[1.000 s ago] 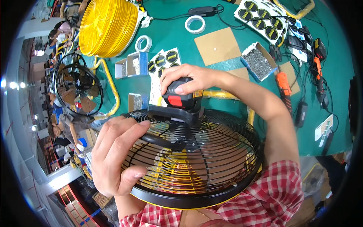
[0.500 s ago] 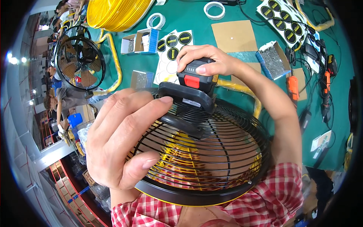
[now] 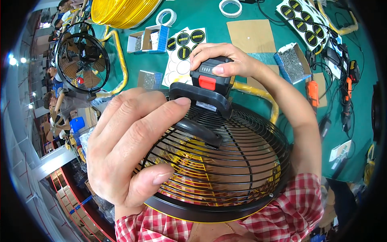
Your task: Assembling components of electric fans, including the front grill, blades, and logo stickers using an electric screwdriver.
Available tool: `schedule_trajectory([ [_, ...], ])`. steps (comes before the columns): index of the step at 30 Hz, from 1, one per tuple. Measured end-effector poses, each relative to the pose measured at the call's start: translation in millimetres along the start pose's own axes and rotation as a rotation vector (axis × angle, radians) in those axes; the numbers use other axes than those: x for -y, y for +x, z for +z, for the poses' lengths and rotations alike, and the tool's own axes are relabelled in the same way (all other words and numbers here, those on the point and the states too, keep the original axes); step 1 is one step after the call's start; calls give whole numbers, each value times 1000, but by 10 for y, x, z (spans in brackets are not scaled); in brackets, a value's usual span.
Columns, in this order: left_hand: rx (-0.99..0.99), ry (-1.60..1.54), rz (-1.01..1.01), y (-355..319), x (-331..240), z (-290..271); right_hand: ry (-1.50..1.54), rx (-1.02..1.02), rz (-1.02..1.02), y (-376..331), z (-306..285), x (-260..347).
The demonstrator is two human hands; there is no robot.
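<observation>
A round black fan (image 3: 217, 173) with a wire grille stands in front of my chest. On its far side sits a black battery pack (image 3: 213, 68) with a red button and a row of small lights. My right hand (image 3: 231, 60) is closed round this pack, thumb on top and fingers over the far edge. A thick black bracket handle (image 3: 197, 94) rises from the fan beside the pack. My left hand (image 3: 129, 149) reaches along the fan's left side, index fingertip at the handle, thumb apart over the grille. Its other fingertips are partly hidden.
The green table (image 3: 258, 10) holds a yellow wire fan guard (image 3: 125, 12), tape rolls (image 3: 166, 17), round-label sheets (image 3: 183, 52), a cardboard piece (image 3: 250, 36) and a screw box (image 3: 292, 62). Orange-black power tools (image 3: 312, 93) lie right; another fan (image 3: 82, 60) stands left, with people beyond.
The handle and battery pack sit slightly farther right in the picture, and the table things have shifted a little upward. Both hands keep nearly the same pose, the left a touch lower.
</observation>
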State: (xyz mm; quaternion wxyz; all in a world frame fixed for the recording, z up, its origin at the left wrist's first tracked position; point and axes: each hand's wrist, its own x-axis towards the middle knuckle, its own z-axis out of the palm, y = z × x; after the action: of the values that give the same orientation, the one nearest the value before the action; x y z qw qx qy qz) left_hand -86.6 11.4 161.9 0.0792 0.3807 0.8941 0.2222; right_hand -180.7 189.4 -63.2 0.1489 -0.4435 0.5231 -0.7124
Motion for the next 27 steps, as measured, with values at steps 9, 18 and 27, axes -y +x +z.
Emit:
schedule_trajectory([
  [9,58,12,-17,-34,-3,-59,168,-32,191,-151,-7,-38],
  [18,81,13,-3,-38,21,-82,289,2,296,-201,-35,-117],
  [27,48,-10,53,-25,78,-66,387,-112,125,-56,-88,154],
])
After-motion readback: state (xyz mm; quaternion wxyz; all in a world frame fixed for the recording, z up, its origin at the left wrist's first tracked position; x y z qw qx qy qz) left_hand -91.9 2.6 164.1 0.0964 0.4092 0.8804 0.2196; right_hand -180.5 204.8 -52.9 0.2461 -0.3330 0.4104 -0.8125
